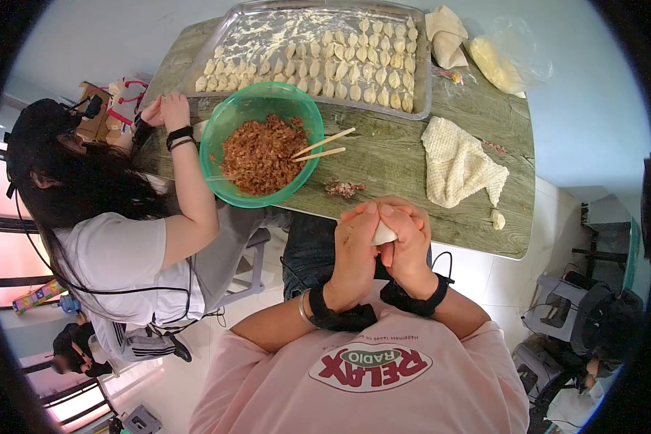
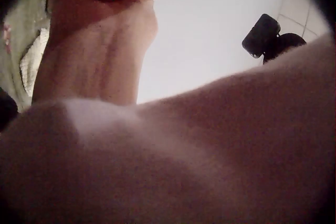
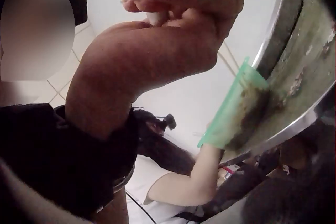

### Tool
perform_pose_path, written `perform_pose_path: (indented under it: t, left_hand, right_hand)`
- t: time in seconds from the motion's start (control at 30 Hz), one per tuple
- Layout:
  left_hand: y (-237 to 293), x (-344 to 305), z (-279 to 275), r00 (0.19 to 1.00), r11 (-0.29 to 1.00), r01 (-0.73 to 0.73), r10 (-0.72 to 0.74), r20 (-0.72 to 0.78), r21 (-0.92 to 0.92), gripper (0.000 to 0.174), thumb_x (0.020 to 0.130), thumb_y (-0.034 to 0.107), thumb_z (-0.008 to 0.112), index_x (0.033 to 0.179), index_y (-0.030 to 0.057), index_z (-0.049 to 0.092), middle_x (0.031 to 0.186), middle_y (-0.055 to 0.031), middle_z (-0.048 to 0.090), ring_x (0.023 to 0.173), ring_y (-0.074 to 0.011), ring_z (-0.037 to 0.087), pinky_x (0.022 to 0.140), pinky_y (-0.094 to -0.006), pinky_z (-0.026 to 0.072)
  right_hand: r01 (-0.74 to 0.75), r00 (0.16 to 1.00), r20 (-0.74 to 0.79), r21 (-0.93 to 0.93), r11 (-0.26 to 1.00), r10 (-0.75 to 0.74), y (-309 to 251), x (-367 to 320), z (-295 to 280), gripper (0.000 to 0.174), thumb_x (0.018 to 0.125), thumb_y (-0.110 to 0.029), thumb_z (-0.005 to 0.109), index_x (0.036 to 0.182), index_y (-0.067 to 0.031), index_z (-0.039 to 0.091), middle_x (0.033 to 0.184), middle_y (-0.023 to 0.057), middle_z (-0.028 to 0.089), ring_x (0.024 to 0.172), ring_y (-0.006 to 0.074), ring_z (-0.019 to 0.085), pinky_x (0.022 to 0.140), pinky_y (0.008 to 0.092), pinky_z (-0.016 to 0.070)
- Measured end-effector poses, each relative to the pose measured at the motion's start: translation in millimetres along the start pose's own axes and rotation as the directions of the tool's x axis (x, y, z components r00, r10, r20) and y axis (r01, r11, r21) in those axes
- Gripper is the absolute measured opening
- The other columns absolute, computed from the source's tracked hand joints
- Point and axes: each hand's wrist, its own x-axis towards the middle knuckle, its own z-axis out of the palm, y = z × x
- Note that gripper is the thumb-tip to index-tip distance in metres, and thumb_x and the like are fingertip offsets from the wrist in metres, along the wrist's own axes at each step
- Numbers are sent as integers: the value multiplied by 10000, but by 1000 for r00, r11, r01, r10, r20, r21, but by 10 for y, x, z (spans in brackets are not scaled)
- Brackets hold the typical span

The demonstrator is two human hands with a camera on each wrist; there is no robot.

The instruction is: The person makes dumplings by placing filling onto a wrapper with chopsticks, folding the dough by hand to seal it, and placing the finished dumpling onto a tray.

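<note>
In the head view a white dumpling (image 1: 384, 233) sits between my two hands, just past the table's near edge. My left hand (image 1: 353, 242) cups it from one side and my right hand (image 1: 412, 242) from the other, with the thumbs side by side at its top and the fingers wrapped together around it. Most of the dumpling is hidden by the hands. A small pale bit of the dumpling (image 3: 156, 18) shows between the fingers in the right wrist view. The left wrist view is mostly filled by blurred skin and cloth.
A green bowl (image 1: 211, 170) of meat filling with chopsticks (image 1: 325, 145) stands left of my hands. Behind lies a metal tray (image 1: 267, 32) with rows of dumplings. A cream cloth (image 1: 459, 163) and a dough piece (image 1: 498, 219) lie right. Another person (image 1: 116, 231) sits at left.
</note>
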Motion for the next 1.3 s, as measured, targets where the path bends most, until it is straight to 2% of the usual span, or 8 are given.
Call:
perform_pose_path:
  t: [0.43, 0.53, 0.63, 0.7, 0.97, 1.1, 1.13, 1.3]
  left_hand:
    - [-122, 68, -167, 994, 969, -108, 106, 22, 222, 445, 960, 332, 337, 1015, -30, 591, 835, -120, 667, 635, -101, 606, 460, -179, 386]
    - [-121, 152, -306, 980, 979, 188, -183, 72, -72, 526, 954, 438, 327, 1131, -15, 528, 1027, -153, 629, 891, -176, 618, 668, -254, 482]
    - [119, 192, -233, 927, 705, 374, -298, 226, -603, 742, 904, 598, 224, 1279, -23, 377, 1326, -191, 418, 1252, -295, 393, 1065, -396, 286]
    - [171, 208, -227, 927, 672, 375, -276, 254, -639, 743, 905, 597, 225, 1279, -27, 376, 1334, -196, 407, 1262, -293, 377, 1075, -395, 269]
    - [155, 216, -229, 916, 670, 397, -250, 313, -628, 764, 897, 609, 243, 1296, -30, 371, 1373, -143, 384, 1287, -271, 337, 1079, -359, 248]
    - [128, 224, -294, 959, 985, -101, 58, 277, 143, 730, 896, 609, 260, 1321, 27, 379, 1420, -163, 314, 1342, -308, 221, 1091, -406, 151]
    - [117, 233, -335, 918, 794, -362, 212, 334, 489, 729, 894, 612, 268, 1341, 45, 367, 1432, -164, 296, 1356, -327, 181, 1087, -425, 132]
    - [252, 242, -362, 780, 407, -621, 239, 578, 670, 608, 867, 504, 466, 1306, 84, 438, 1430, -152, 295, 1359, -293, 201, 1081, -415, 156]
  right_hand:
    - [105, 992, 82, -159, 982, -93, -57, 39, -47, 323, 879, -265, 497, 892, 34, 618, 740, 90, 644, 515, 84, 545, 430, 186, 409]
    - [-25, 993, 111, -34, 999, 28, -94, 62, -43, 420, 905, -358, 480, 1060, 25, 559, 876, 102, 628, 665, 123, 590, 558, 211, 464]
    - [9, 987, 157, 124, 992, -29, -116, 125, -118, 541, 915, -430, 458, 1230, 10, 448, 1080, 116, 566, 920, 166, 577, 763, 264, 469]
    - [76, 980, 178, 62, 995, -86, -207, 91, -171, 562, 932, -393, 446, 1327, -4, 357, 1237, 110, 476, 1143, 187, 472, 948, 321, 386]
    - [63, 990, 125, 79, 995, -72, -183, 47, -213, 547, 921, -325, 492, 1342, -10, 340, 1241, 113, 474, 1114, 193, 501, 943, 324, 398]
    - [0, 972, 228, 209, 978, -48, -161, 25, -212, 493, 909, -248, 524, 1312, 0, 389, 1252, 135, 474, 1097, 198, 522, 877, 319, 452]
    - [0, 973, 228, 209, 978, -49, -153, 18, -230, 493, 909, -248, 524, 1312, 0, 389, 1252, 135, 474, 1097, 198, 522, 877, 319, 452]
    - [-135, 942, 327, 181, 974, 70, -111, 14, -457, 311, 849, -115, 608, 1116, 35, 558, 1055, 165, 612, 913, 208, 626, 767, 317, 530]
